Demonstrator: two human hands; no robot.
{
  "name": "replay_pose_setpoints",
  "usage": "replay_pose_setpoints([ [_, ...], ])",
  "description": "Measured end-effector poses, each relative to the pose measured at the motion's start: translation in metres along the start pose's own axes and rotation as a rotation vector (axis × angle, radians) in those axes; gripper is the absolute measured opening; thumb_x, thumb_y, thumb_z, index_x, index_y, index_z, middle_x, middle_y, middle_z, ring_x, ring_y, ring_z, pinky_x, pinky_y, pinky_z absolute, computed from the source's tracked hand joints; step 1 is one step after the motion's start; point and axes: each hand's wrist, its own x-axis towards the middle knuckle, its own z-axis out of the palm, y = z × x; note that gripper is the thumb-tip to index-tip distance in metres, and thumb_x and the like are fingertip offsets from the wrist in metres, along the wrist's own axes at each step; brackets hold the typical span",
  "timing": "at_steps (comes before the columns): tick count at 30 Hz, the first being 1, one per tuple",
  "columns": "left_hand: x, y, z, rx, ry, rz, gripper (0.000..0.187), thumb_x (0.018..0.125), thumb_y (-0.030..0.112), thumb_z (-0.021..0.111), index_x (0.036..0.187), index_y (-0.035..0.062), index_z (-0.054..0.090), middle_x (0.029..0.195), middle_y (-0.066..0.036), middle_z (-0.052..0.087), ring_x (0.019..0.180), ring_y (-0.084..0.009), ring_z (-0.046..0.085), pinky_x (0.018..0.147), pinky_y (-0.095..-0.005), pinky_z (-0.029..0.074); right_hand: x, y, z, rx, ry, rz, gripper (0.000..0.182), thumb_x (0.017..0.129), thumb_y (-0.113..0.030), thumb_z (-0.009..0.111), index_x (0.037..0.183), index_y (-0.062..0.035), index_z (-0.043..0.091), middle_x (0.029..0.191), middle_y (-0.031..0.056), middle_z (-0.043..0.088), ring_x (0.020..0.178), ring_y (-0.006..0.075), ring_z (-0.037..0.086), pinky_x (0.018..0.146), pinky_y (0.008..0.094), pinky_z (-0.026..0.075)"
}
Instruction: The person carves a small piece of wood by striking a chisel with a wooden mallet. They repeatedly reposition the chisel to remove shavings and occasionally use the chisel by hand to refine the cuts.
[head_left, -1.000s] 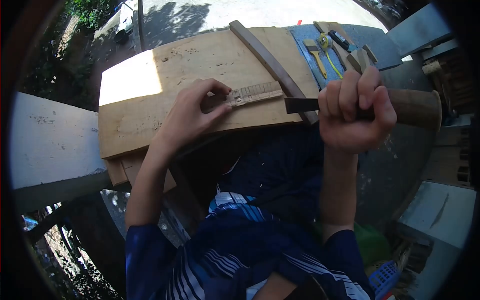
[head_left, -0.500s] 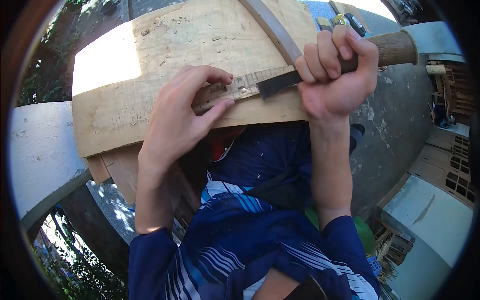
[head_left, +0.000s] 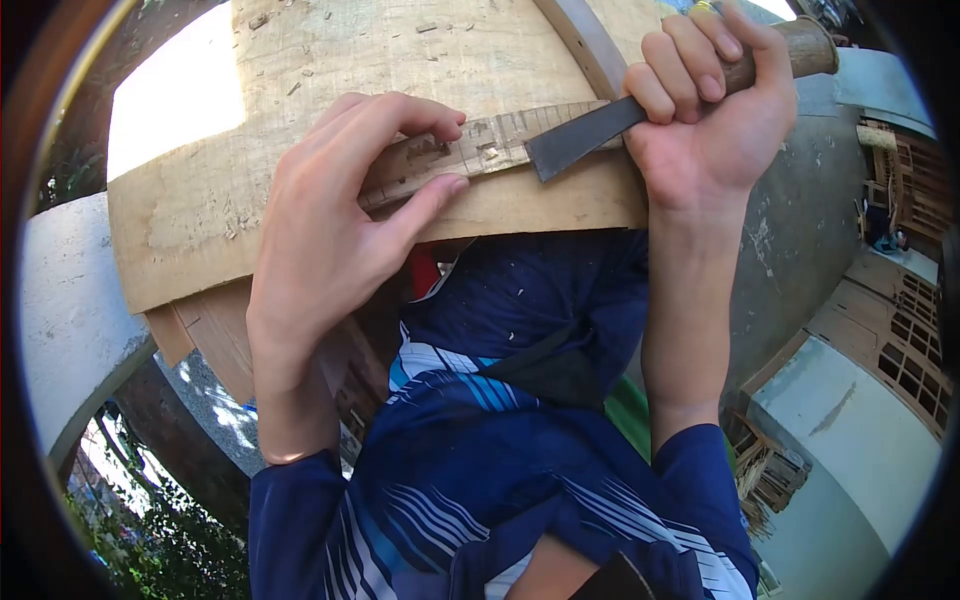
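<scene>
My left hand (head_left: pixel 340 210) grips the left part of a narrow wooden strip (head_left: pixel 490 143), thumb on the near edge and fingers over the far side. The strip lies on a plywood board (head_left: pixel 200 220) and bears cross lines and small notches. In my right hand (head_left: pixel 710 120) is a chisel (head_left: pixel 590 135), my fingers wrapped round its thick wooden handle. Its flat dark blade points left and crosses the right part of the strip, the tip beside a pale notch.
Another wooden bar (head_left: pixel 590 50) lies on the board beyond the strip. Wood chips (head_left: pixel 427 27) are scattered at the far side. Planks (head_left: pixel 225 335) show under the near left edge. A pale ledge (head_left: pixel 75 270) stands at the left.
The view has shifted closer to the board. My right hand and the chisel appear farther right and a little higher, with both hands still holding the same things.
</scene>
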Motion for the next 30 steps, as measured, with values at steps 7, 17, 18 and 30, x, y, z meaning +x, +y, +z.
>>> replay_pose_setpoints([
  [7,0.001,0.0,-0.001,0.0,-0.004,0.002,0.027,0.08,0.005,0.081,0.103,0.003,0.068,0.113,-0.007,0.076,0.1,-0.0188,0.068,0.084,-0.029,0.049,-0.001,0.006,0.016,-0.057,0.12,-0.056,0.034,0.096,-0.029,0.056,0.067,-0.0187,0.042,0.049,-0.0052,0.031,0.038,0.0081,0.02,0.035,0.0266,0.016],
  [17,0.0,0.003,0.0,0.004,-0.009,-0.025,0.026,0.081,0.004,0.081,0.103,0.0015,0.067,0.113,-0.007,0.076,0.099,-0.0179,0.067,0.085,-0.0288,0.049,-0.007,0.01,0.03,-0.149,0.176,-0.148,0.034,0.096,-0.031,0.057,0.068,-0.0192,0.042,0.049,-0.0046,0.033,0.039,0.0089,0.02,0.037,0.0281,0.017],
  [18,0.0,0.003,-0.001,0.01,-0.012,-0.026,0.027,0.081,0.004,0.081,0.103,0.0015,0.067,0.113,-0.008,0.076,0.099,-0.018,0.067,0.086,-0.0289,0.049,-0.008,0.01,0.03,-0.149,0.178,-0.152,0.034,0.097,-0.032,0.057,0.068,-0.0191,0.043,0.049,-0.0045,0.033,0.039,0.0089,0.02,0.037,0.0281,0.017],
  [30,-0.002,-0.003,0.001,-0.032,-0.01,0.021,0.025,0.082,0.003,0.08,0.103,0.0012,0.068,0.112,-0.011,0.074,0.104,-0.0206,0.071,0.089,-0.0309,0.053,-0.027,0.015,0.074,-0.529,0.216,-0.224,0.036,0.097,-0.032,0.055,0.067,-0.0165,0.042,0.047,-0.0004,0.035,0.037,0.0107,0.023,0.036,0.0283,0.022],
])
